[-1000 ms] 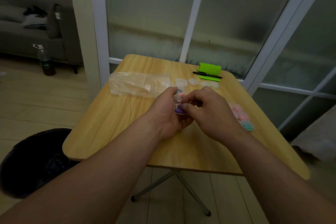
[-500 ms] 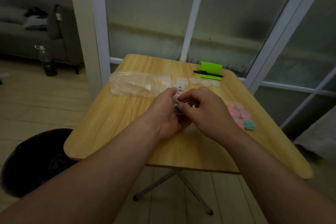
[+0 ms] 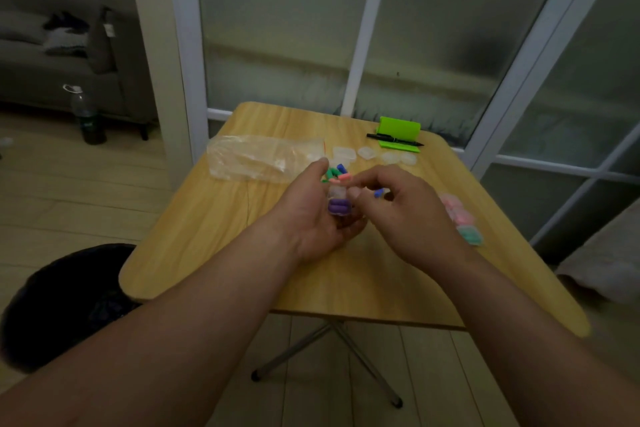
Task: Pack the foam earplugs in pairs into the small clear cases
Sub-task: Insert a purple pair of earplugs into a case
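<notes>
Over the middle of the wooden table (image 3: pixel 214 253), both hands met on one small clear case (image 3: pixel 336 191).

The left hand (image 3: pixel 311 215) cupped it, fingers curled round, with the purple earplugs (image 3: pixel 337 207) inside; its lid was too blurred for me to read. The right hand (image 3: pixel 407 215) had its fingers bent at the case's top edge, a blue earplug (image 3: pixel 378 193) peeking among them; I couldn't tell what they gripped. Loose earplugs (image 3: pixel 337 174) lay just behind, partly hidden.

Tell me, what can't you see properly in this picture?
Head view only:
1. Clear case in the left hand: fingers hide its lid.
2. Blue earplug: mostly inside the right hand.
3. Filled cases: blurred, uncountable.
4. Plastic bag: contents too dim.
</notes>
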Tool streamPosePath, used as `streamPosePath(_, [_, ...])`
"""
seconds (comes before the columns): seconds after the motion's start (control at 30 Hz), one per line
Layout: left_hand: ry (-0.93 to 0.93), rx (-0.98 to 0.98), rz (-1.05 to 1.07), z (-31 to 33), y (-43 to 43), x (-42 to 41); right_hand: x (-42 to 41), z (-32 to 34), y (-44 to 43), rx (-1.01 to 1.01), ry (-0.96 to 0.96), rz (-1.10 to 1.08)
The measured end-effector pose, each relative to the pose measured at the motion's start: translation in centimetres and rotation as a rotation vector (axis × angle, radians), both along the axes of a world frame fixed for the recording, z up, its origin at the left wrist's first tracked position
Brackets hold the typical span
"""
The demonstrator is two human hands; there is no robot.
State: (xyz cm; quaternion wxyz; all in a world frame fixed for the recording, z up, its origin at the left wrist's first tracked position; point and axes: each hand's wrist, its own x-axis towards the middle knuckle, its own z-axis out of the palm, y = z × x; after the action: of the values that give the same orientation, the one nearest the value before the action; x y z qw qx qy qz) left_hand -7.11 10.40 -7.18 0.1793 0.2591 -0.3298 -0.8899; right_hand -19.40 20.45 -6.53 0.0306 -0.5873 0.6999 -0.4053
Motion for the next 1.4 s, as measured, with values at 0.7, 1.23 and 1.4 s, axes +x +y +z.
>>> streamPosePath(0.7, [0.013,-0.241,0.006,-0.6,1.1,0.1,0.0,-1.6,0.3,0.083,0.071,0.036])
streamPosePath(1.23, [0.021,-0.255,0.031,0.8,4.6,-1.7,0.1,-0.6,3.2,0.049,0.092,-0.249])
streamPosePath(1.4, [-0.113,-0.364,0.048,0.8,5.3,-3.2,-5.1,0.4,7.8,0.142,0.047,-0.473])
